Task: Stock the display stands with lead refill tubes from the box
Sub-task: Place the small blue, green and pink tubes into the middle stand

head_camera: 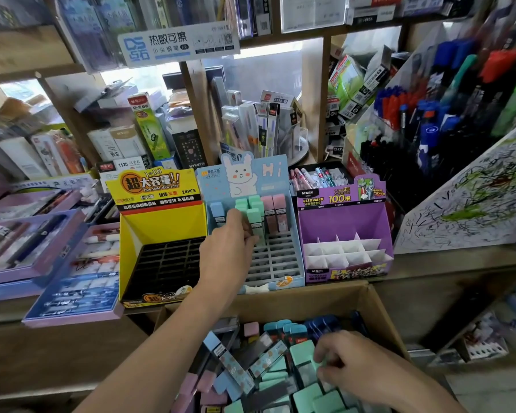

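In the head view, the left hand (230, 236) reaches forward over the light-blue cardboard display stand (280, 263). It pinches a mint-green plastic lead refill tube (258, 226) upright, long axis vertical, with its lower end at the grey slot grid just in front of the tubes standing in the back rows. The right hand (352, 368) sits low in the brown cardboard box (304, 296), the nearer hand to the loose pastel tubes (303, 353) lying flat there. Its fingers curl down onto a mint one, but I cannot tell whether it grips it.

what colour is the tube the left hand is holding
The tube is mint green; head view shows it.
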### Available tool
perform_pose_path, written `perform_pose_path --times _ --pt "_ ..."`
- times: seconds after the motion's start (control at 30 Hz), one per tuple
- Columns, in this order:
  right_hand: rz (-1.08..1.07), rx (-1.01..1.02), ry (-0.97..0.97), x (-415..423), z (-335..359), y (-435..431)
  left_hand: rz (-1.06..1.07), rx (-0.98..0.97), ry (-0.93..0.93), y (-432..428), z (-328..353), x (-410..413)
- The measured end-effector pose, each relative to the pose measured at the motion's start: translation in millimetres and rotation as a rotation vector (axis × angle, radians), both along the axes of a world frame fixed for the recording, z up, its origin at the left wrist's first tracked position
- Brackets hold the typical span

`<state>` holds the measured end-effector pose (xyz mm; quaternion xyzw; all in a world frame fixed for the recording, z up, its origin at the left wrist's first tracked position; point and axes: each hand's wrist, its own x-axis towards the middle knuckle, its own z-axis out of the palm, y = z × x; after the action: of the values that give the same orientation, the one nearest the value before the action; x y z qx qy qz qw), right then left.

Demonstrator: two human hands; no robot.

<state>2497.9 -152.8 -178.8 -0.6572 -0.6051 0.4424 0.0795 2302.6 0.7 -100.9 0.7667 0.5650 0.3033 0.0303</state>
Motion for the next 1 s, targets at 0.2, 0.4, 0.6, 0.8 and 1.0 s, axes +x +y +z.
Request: perform_pose_path --times 0.2,0.4,0.6,0.8,1.0 --pt "0.01 0.02 -0.019 1.2 -2.3 0.2 0.012 0.066 -0.014 -2.9 6.1 -4.0" --pt "0.011 0.013 -0.017 1.3 -4.3 1.4 -0.132 0.301 -0.003 4.4 20.1 -8.5" --pt "0.016 0.016 -0.016 1.9 -5.9 1.2 -0.196 0.328 0.097 17.0 25.4 -8.3" --pt "0.016 -0.005 -0.031 1.5 -4.0 1.6 -0.193 0.293 0.099 9.7 30.9 -10.5" --pt "0.034 0.049 -0.059 -2.1 -0.7 -3.5 -0.197 0.143 -0.067 -39.6 29.1 -34.2"
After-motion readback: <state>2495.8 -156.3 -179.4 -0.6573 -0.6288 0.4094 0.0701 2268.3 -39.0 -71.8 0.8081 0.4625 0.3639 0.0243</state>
